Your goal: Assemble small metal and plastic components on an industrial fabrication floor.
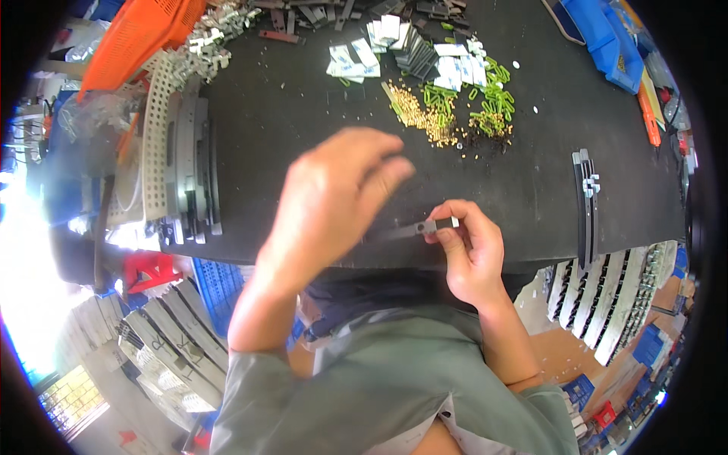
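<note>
My right hand [476, 254] pinches a narrow grey metal strip [409, 230] between thumb and fingers near the table's front edge. A hole shows in the strip, and a small dark block [445, 224] with a white end sits at its right end. The strip's left part is blurred. To the left and higher, my left hand [334, 182] hovers over the table with thumb and forefinger apart, and I see nothing between them. Beyond the hands lie a heap of small brass-coloured pins [417, 110], green oval rings [493, 98] and tiny dark parts [489, 141].
White and dark flat pads [413, 49] lie farther back on the black table [303, 98]. Long metal strips stand stacked [193, 159] by a white perforated basket [157, 136] at left. More strips [585, 205] lie at right, below a blue bin [616, 53]. An orange basket [136, 42] is far left.
</note>
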The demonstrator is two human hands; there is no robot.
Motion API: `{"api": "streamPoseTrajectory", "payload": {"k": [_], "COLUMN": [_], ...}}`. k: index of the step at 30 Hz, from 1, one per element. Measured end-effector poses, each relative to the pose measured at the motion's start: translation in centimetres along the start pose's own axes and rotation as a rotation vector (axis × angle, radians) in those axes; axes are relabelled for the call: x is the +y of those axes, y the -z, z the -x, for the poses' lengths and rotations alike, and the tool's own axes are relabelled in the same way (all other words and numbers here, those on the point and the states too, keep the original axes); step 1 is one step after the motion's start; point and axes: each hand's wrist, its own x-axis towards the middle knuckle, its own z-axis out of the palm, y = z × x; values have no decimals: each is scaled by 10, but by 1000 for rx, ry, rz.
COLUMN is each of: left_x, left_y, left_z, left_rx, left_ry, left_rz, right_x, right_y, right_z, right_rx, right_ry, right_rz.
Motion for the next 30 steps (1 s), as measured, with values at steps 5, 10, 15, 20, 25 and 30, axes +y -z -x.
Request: {"api": "streamPoseTrajectory", "payload": {"k": [5,10,15,20,25,30], "left_x": [-37,-71,-106,-109,-115,-87], "left_y": [21,3,-16,-19,-14,-8], "left_z": [-76,-150,-201,-222,-233,-200], "left_rx": [129,155,148,100,75,261], "left_ry": [60,-53,-114,-183,-152,46], "left_rz": [-215,-312,-664,-986,-934,-577], "right_x": [-1,-3,-4,-3,-1,1], "right_y": [3,4,3,4,5,7], "right_z": [-3,-1,-2,-1,-2,-2], "right_rx": [-57,-33,-21,-33,-20,-13], "right_ry": [36,17,-2,-68,-35,-3], "right_rz": [21,27,-39,-112,-144,-127]}}
